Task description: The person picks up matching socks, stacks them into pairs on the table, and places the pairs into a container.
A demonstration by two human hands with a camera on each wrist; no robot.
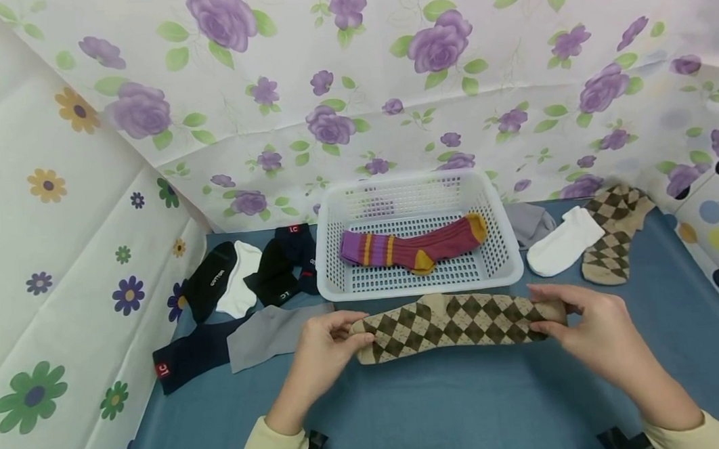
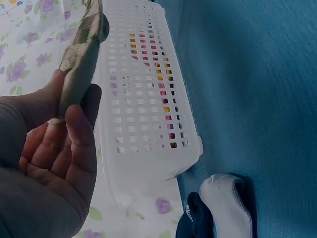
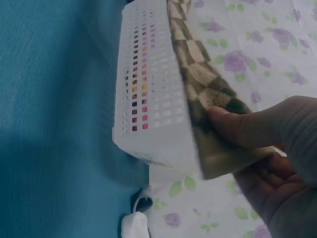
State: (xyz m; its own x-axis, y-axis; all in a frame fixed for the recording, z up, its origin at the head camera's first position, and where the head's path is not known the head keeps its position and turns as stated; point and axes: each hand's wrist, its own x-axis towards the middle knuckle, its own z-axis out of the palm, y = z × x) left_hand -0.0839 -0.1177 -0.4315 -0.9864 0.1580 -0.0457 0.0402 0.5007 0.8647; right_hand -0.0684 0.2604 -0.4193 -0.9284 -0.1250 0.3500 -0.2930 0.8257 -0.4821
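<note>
A tan and brown argyle sock (image 1: 462, 322) is stretched sideways in front of the basket, raised over the blue cloth. My left hand (image 1: 332, 344) pinches its left end between thumb and fingers. At the other end, the plain tan cuff (image 3: 223, 161) is pinched by my right hand (image 1: 590, 324). Behind the sock stands a white plastic basket (image 1: 420, 290) with a purple, maroon and yellow pair of socks (image 1: 409, 249) inside. Another argyle sock (image 1: 610, 238) lies at the back right.
Right of the basket are a white sock (image 1: 564, 241) and a grey sock (image 1: 527, 222). Several black, white and navy socks lie to its left, including a black sock (image 1: 212, 279). In front of them, a grey sock (image 1: 274, 334) overlaps a navy sock (image 1: 198, 355). Flowered sheeting (image 1: 327, 70) hangs behind.
</note>
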